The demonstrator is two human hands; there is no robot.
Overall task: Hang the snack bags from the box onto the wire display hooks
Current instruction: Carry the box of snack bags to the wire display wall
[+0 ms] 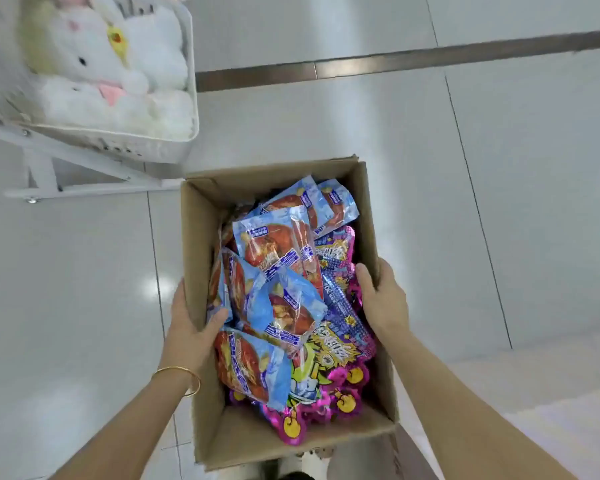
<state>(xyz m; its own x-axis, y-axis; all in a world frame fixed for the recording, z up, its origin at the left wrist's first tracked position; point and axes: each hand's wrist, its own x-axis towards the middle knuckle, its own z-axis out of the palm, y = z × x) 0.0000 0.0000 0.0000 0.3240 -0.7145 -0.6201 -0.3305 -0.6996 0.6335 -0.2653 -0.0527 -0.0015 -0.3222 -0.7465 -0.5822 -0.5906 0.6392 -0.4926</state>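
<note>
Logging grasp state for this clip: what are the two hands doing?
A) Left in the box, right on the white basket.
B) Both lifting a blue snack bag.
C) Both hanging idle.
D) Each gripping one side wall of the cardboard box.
D: the left hand grips the left wall of the cardboard box, the right hand grips its right wall, and neither holds any of the snack bags.

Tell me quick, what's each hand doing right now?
Left hand: grips the left wall of the cardboard box, thumb inside.
Right hand: grips the box's right wall, thumb inside.
</note>
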